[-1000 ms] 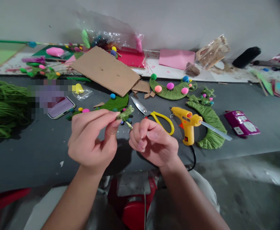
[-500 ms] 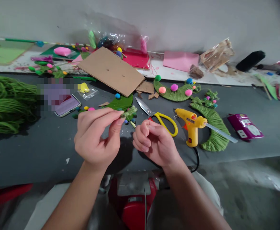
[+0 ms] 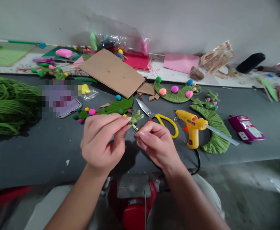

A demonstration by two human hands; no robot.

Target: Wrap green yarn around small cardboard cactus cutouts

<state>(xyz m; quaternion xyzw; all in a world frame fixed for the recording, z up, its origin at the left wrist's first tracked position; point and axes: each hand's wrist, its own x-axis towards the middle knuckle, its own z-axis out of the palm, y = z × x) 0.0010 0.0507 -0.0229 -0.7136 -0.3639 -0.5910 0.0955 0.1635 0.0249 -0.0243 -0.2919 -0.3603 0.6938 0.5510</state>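
Note:
Between thumb and forefinger of my left hand [image 3: 103,140] is a small green yarn-wrapped piece [image 3: 137,117], its far end sticking out past the fingertips. My right hand [image 3: 157,145] is closed in a pinch just to the right and slightly below that piece. Whatever those fingertips hold, if anything, is too small to make out. Behind the hands lie scissors with yellow handles [image 3: 170,123] and a green crescent with coloured pompoms [image 3: 117,107], partly hidden by my left hand. A yellow glue gun [image 3: 191,124] with a clear glue stick lies right of my right hand.
A yarn-wrapped crescent [image 3: 216,140] lies under the glue stick, and another with pompoms [image 3: 174,94] is farther back. Cardboard [image 3: 112,72] lies at the back, a green yarn bundle [image 3: 8,107] and a phone [image 3: 70,108] at left, a purple packet [image 3: 246,127] at right.
My left hand has moved a little to the right with the green piece. My right hand's fingers have gone from a loose curl to a forward pinch beside it.

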